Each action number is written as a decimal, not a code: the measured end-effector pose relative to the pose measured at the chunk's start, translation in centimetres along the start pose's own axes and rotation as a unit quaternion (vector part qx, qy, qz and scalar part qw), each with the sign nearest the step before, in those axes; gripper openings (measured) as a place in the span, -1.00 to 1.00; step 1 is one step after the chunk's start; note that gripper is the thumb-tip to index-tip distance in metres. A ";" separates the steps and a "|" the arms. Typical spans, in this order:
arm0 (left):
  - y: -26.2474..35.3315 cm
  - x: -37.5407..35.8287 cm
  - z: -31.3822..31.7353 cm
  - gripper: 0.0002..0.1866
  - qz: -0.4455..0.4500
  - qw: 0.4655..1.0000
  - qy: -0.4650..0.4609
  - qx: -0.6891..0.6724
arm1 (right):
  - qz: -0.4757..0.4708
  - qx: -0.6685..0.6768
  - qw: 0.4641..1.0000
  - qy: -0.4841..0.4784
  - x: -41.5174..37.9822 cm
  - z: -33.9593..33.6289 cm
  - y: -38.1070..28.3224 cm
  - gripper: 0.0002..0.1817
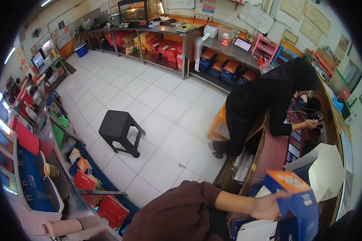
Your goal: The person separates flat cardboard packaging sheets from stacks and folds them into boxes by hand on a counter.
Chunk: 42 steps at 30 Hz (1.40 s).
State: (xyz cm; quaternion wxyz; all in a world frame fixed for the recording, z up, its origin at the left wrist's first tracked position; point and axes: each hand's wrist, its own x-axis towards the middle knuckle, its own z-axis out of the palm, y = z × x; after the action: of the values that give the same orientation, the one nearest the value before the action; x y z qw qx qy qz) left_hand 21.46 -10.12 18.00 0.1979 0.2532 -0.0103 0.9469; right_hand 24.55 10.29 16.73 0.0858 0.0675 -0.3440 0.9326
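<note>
A brown-sleeved arm reaches in from the bottom centre, and my left hand (267, 207) at its end grips the left side of a blue cardboard box with an orange top (299, 199). The box is upright and partly unfolded, and motion blurs its edge and my fingers. White and blue flat cartons (256, 231) lie below my forearm. Just behind the box stands a stack of folded cartons with a white face (323, 170). My right hand is not in view.
A co-worker in black (261, 94) leans over the reddish counter (269, 154), one hand near cables. A black stool (118, 124) stands on the tiled floor. A metal counter (82, 209) with a pink bottle (64, 227) runs along the left; shelves of boxes line the back.
</note>
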 end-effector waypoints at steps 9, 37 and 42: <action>-2.3 0.4 1.6 -0.66 -0.012 0.943 0.039 0.330 | -0.036 -0.185 0.980 0.059 -1.6 1.4 3.6 -0.72; 8.2 -0.7 0.1 -0.24 -0.136 0.827 0.187 0.512 | 0.089 -0.025 0.993 -0.077 1.0 -1.6 -3.6 -0.31; 4.3 -1.1 -1.3 -0.15 -0.074 0.980 0.049 0.176 | 0.021 -0.158 0.986 0.044 1.2 -0.7 -1.3 -0.58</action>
State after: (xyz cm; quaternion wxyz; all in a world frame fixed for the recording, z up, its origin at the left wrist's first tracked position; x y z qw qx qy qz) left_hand 20.09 -14.39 16.71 0.2205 0.2372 0.1851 0.9278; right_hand 23.63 11.84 17.27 0.0909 0.0044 -0.4841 0.8703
